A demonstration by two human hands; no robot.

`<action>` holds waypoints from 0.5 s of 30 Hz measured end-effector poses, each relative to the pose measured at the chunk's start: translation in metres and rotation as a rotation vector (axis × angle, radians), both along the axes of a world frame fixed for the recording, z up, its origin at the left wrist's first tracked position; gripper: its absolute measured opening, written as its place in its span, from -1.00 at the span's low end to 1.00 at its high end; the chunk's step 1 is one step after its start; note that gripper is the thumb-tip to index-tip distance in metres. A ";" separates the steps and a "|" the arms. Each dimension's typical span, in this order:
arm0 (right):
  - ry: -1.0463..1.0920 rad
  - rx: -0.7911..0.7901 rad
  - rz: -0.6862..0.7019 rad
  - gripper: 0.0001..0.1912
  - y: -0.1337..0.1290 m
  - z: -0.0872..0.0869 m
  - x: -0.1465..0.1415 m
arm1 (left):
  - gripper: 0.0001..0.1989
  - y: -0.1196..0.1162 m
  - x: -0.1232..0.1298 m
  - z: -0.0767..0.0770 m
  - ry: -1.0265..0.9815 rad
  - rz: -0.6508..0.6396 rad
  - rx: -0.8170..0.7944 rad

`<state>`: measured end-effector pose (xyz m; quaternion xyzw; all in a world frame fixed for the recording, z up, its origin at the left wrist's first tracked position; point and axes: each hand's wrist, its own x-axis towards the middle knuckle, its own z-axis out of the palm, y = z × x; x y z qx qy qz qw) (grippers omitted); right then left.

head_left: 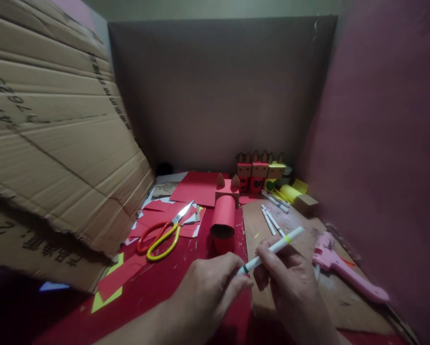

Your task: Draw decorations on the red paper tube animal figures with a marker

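A white marker pen (277, 246) with a green band near one end and a yellow band near the other slants up to the right between my hands. My left hand (213, 282) pinches its lower, green-banded end. Thumb and fingers of my right hand (290, 280) are closed round its barrel. Just beyond them, a red paper tube (224, 213) lies on another red piece, its dark open end facing me. Behind it is a red block with two pointed cardboard ears (227, 186). Scissors (164, 235) with red and yellow handles lie open to the left.
Several eared paper figures (260, 170) stand at the back. White markers (272, 220) and a pink glue gun (344, 270) lie on the cardboard sheet (355, 306) at right. Red paper (197, 187) and scraps cover the left. A tall cardboard flap (57, 129) and a pink wall (387, 143) flank the space.
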<state>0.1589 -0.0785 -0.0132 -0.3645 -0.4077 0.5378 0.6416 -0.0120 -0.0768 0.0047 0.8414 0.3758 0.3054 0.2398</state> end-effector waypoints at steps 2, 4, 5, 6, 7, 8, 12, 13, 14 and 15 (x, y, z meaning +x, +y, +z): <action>-0.038 -0.010 0.083 -0.59 -0.007 0.004 0.002 | -0.69 0.001 0.000 0.002 0.016 -0.066 -0.027; -0.102 -0.084 0.199 -0.54 -0.016 0.010 0.004 | -0.66 -0.002 -0.001 0.007 0.021 -0.151 -0.059; -0.132 -0.143 0.263 -0.52 -0.020 0.013 0.003 | -0.66 -0.005 -0.002 0.011 0.033 -0.183 -0.088; -0.185 -0.154 0.261 -0.48 -0.025 0.016 0.002 | -0.67 -0.008 -0.004 0.016 0.062 -0.191 -0.148; -0.213 -0.127 0.252 -0.47 -0.029 0.018 0.001 | -0.68 -0.011 -0.005 0.022 0.081 -0.177 -0.212; -0.217 -0.122 0.251 -0.45 -0.033 0.020 -0.001 | -0.68 -0.014 -0.006 0.029 0.094 -0.167 -0.284; -0.217 -0.030 0.186 -0.49 -0.042 0.031 0.003 | -0.66 -0.028 -0.013 0.051 0.105 -0.188 -0.534; -0.237 0.058 0.123 -0.52 -0.042 0.036 0.009 | -0.65 -0.033 -0.017 0.053 0.097 -0.204 -0.577; -0.247 0.129 0.077 -0.54 -0.042 0.042 0.017 | -0.63 -0.037 -0.021 0.053 0.083 -0.232 -0.620; -0.245 0.174 0.041 -0.53 -0.041 0.048 0.026 | -0.62 -0.041 -0.026 0.051 0.065 -0.224 -0.650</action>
